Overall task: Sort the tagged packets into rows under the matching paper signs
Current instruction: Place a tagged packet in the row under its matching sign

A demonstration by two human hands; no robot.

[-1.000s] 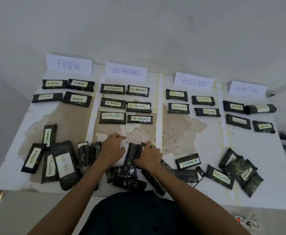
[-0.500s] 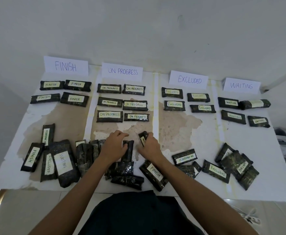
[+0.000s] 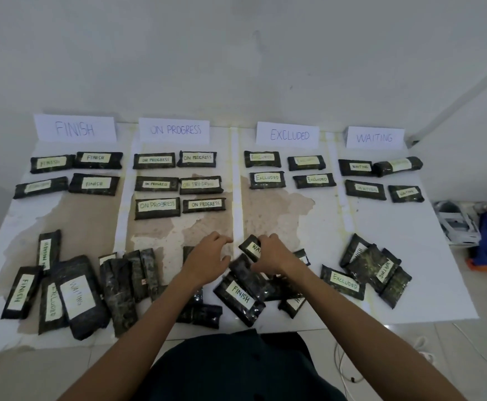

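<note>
We are working at a white table (image 3: 410, 256) with peeled brown patches, both bare arms reaching in over a dark shirt (image 3: 222, 369). Our right hand (image 3: 277, 254) is pinching a small black plastic-wrapped packet (image 3: 250, 246) by its right end, with the fingers curled close together over its top edge. The packet's pale tag is showing the letters "WA". It is sitting tilted at the near end of the white tape strip (image 3: 236, 183) that is dividing the second column from the third. We cannot tell whether it is lifted or touching the table.

Our left hand (image 3: 207, 257) is poised just beside it, fingers loosely bent and slightly spread, with nothing showing between them. We cannot tell whether the palm is touching the packets beneath.

Just in front of both hands, a larger black packet tagged FINISH (image 3: 241, 296) is lying askew on other packets. More unsorted packets are lying along the near edge in a left heap (image 3: 71, 296) and a right heap (image 3: 375, 270).

Four white paper signs are standing along the far edge: the FINISH sign (image 3: 74, 128), the ON PROGRESS sign (image 3: 175, 130), the EXCLUDED sign (image 3: 289, 135) and the WAITING sign (image 3: 374, 137). The sorted packets (image 3: 155, 160) are lying in pairs beneath them: four under FINISH, six under ON PROGRESS, four under EXCLUDED and four under WAITING.
</note>
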